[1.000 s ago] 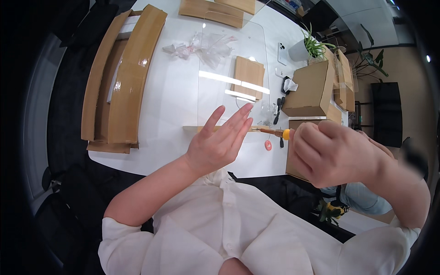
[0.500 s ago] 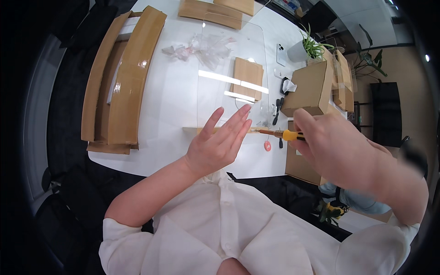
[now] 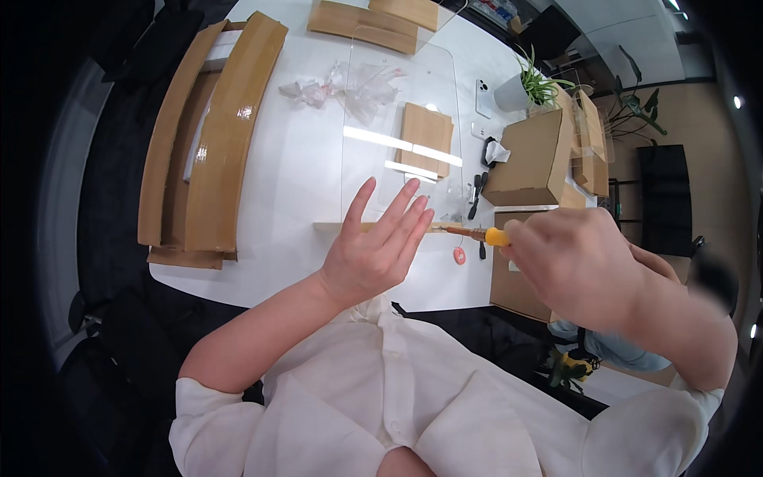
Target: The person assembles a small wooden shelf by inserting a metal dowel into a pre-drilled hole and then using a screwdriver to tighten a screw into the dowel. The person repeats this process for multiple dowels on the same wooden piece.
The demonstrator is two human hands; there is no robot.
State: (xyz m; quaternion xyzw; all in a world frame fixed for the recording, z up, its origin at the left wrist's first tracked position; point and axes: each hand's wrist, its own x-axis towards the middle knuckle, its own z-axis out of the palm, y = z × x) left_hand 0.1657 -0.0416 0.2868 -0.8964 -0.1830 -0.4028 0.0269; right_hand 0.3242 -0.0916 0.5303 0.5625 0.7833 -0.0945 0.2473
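Head view. Left hand: open, fingers spread and extended, palm pressed flat against the near face of a clear acrylic sheet that stands upright on the white tabletop. Fingertips point away from the person; nothing is pinched.

Right hand: closed in a fist around the handle of a screwdriver, of which only the yellow collar and a short run of shaft show past the knuckles. The shaft runs level toward the left hand, and its tip meets the thin wooden strip at the foot of the sheet, just beyond the left fingertips.

Beneath the screwdriver shaft: a small pink ring lying on the tabletop.

Beyond the right hand: an open cardboard box, with a potted green plant and a phone behind it.

Beyond the left hand, seen through the sheet: a flat wooden panel and crumpled clear plastic wrapping.

Far to the outer side of the left hand: long curved wooden boards stacked along the tabletop edge.

Far end of the tabletop: further wooden panels.
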